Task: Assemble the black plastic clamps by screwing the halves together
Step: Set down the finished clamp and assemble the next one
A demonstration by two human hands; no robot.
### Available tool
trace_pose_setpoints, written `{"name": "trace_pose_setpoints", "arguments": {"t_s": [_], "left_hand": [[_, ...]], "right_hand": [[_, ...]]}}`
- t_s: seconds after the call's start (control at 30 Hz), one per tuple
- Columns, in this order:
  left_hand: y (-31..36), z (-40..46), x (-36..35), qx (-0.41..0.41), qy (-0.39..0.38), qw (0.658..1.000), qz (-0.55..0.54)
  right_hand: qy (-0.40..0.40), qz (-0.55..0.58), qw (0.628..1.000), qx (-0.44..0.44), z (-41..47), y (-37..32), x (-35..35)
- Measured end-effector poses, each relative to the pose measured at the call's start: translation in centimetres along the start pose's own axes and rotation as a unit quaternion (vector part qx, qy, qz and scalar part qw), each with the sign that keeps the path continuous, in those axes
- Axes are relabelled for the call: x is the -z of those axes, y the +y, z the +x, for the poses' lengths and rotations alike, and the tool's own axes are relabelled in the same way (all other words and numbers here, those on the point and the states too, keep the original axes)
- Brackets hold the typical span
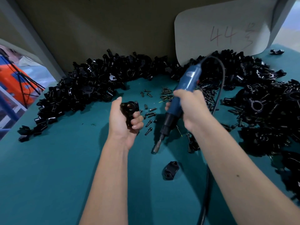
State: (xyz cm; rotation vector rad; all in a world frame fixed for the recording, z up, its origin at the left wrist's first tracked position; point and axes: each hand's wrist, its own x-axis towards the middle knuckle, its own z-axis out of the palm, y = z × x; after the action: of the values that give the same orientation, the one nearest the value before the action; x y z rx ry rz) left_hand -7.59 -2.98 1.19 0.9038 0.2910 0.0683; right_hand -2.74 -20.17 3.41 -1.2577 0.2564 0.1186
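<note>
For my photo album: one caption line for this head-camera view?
Left hand holds a black clamp; right hand holds a blue electric screwdriver.

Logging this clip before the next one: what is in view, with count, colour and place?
clamp: one, black, held in the left hand
power screwdriver: one, blue with black tip and cord, held tip-down in the right hand
clamp half: one, black, lying alone on the mat near the person
screws: many, dark, loose between the hands and beyond
heap of clamp parts: too many to count, black, in an arc from left to right
card: one, pale, marked 44, leaning at the back
mat: one, teal, covering the bench
left hand: grip around the clamp
right hand: grip around the screwdriver
</note>
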Motion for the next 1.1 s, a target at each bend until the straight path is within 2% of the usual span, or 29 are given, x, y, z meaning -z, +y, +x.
{"name": "trace_pose_setpoints", "arguments": {"t_s": [0.1,0.23,0.4,0.5,0.57,0.77,0.83,0.93,1.0,1.03,1.1], "left_hand": [[-0.1,-0.1,-0.1,0.018,0.004,1.000,-0.014],[-0.3,0.0,-0.1,0.025,0.017,1.000,-0.008],[-0.7,0.0,-0.6,-0.052,0.033,0.992,0.111],[-1.3,-0.1,-1.7,-0.143,0.058,0.964,0.217],[-1.9,-0.3,-2.6,-0.201,0.047,0.944,0.256],[-4.1,-0.7,-5.8,-0.335,0.014,0.873,0.354],[-4.8,-1.0,-7.3,-0.351,0.000,0.859,0.373],[-5.9,-1.7,-10.2,-0.353,-0.015,0.852,0.387],[-7.0,-1.9,-12.6,-0.301,0.004,0.885,0.356],[-7.5,-2.0,-13.8,-0.251,0.022,0.912,0.324],[-8.5,-2.1,-16.1,-0.135,0.034,0.955,0.261]], "right_hand": [[0.029,-0.162,0.985,0.044,0.4,1.5,-0.4],[0.038,-0.263,0.962,0.069,0.7,1.9,0.2],[0.075,-0.434,0.886,0.146,0.7,1.3,0.4],[0.101,-0.517,0.832,0.172,0.7,0.4,0.7],[0.125,-0.543,0.809,0.186,0.7,0.0,1.3],[0.128,-0.579,0.784,0.184,0.3,-2.2,4.5],[0.122,-0.552,0.795,0.222,0.1,-3.5,5.8],[0.009,-0.410,0.875,0.257,-0.9,-5.6,7.2],[-0.075,-0.339,0.911,0.223,-1.6,-6.3,8.0],[-0.083,-0.348,0.908,0.218,-1.7,-6.5,8.6],[-0.043,-0.389,0.891,0.229,-1.6,-7.0,10.4]]}}
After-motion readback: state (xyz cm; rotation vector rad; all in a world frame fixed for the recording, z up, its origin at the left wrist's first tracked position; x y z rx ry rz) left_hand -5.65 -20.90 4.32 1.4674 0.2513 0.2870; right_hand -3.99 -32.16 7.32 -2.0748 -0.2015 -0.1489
